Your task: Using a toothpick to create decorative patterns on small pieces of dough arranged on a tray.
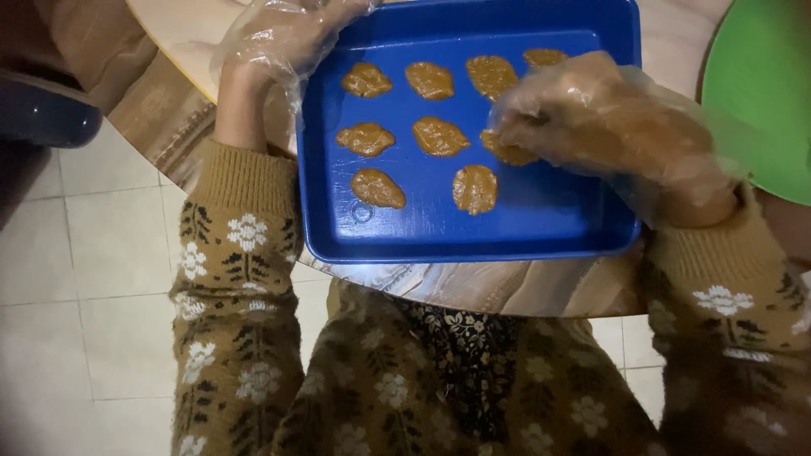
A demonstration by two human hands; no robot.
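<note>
Right gloved hand (604,127) fingertips pinched on dough patty (507,152) near blue tray (541,219) right edge. Left gloved hand (279,38) rests at tray's far-left corner, grip unclear.

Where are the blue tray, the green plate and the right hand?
blue tray (541,215): head view, bare floor of tray.
green plate (764,93): head view, its surface, right edge.
right hand (608,118): head view, gloved back of hand.

A blue rectangular tray (541,215) lies flat near the table edge. Nine flattened brown dough patties sit on it in rough rows. One patty (507,152), at the middle row's right end, lies partly hidden under gloved fingertips. The tray's near right area is bare.
</note>
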